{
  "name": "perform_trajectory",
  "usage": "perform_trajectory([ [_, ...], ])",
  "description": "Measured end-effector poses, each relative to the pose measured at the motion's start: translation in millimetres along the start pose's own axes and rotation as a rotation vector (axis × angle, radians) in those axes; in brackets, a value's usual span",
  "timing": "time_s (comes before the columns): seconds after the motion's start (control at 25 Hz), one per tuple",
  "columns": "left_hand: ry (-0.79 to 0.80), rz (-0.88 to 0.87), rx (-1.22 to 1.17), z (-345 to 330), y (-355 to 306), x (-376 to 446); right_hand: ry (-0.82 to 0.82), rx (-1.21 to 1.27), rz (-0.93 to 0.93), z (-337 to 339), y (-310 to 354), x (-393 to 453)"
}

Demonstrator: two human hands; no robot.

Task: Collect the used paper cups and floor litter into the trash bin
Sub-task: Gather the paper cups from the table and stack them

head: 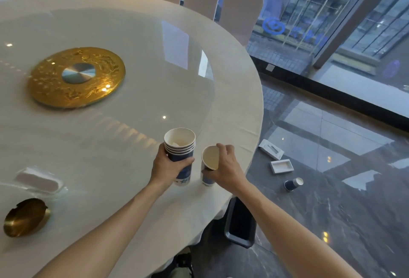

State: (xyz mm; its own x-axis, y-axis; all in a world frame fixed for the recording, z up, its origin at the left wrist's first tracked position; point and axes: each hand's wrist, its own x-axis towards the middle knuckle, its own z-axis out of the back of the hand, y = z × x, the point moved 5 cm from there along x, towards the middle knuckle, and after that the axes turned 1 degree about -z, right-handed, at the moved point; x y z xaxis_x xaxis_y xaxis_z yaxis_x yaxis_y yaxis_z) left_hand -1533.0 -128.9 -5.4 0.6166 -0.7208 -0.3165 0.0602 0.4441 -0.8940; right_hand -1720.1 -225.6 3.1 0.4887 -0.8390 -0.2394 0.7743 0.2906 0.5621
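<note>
My left hand [168, 166] grips a stack of several nested blue-and-white paper cups [180, 145], upright over the round table's near right edge. Just right of it, my right hand [225, 167] holds a single blue paper cup [209, 158], tilted with its mouth toward the stack. A black trash bin [240, 224] stands on the floor under the table edge, below my right forearm. On the dark floor to the right lie another paper cup [293, 184] on its side and two white flat boxes [281, 166] [271, 149].
The white-clothed round table [132, 200] carries a glass turntable with a gold centre disc [76, 77], a gold ashtray [25, 217] and a white tissue pack [38, 180] at the left. Covered chairs [241, 10] stand behind it. A glass wall [354, 34] runs along the right.
</note>
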Motion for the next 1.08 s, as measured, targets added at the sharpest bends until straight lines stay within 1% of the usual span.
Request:
perform_trajectory([
  [0.12, 0.027, -0.04, -0.017, -19, -26, 12, -0.048, 0.022, -0.018, 24, -17, -2],
  [0.28, 0.099, -0.125, -0.056, -61, -68, 17, -0.096, 0.063, -0.112, 60, -58, -12],
  [0.4, 0.138, -0.179, -0.087, -94, -95, 11, -0.109, 0.112, -0.182, 81, -91, -26],
  [0.56, 0.183, -0.228, -0.112, -141, -125, -8, -0.107, 0.134, -0.21, 99, -130, -49],
  [0.72, 0.254, -0.254, -0.08, -189, -142, -33, -0.098, 0.143, -0.228, 111, -167, -67],
  [0.84, 0.294, -0.267, -0.1, -215, -150, -49, -0.073, 0.137, -0.237, 114, -190, -78],
  [0.96, 0.381, -0.278, -0.067, -247, -154, -70, -0.068, 0.184, -0.224, 122, -208, -91],
  [1.08, 0.459, -0.275, -0.014, -278, -148, -90, -0.112, 0.251, -0.244, 130, -225, -96],
])
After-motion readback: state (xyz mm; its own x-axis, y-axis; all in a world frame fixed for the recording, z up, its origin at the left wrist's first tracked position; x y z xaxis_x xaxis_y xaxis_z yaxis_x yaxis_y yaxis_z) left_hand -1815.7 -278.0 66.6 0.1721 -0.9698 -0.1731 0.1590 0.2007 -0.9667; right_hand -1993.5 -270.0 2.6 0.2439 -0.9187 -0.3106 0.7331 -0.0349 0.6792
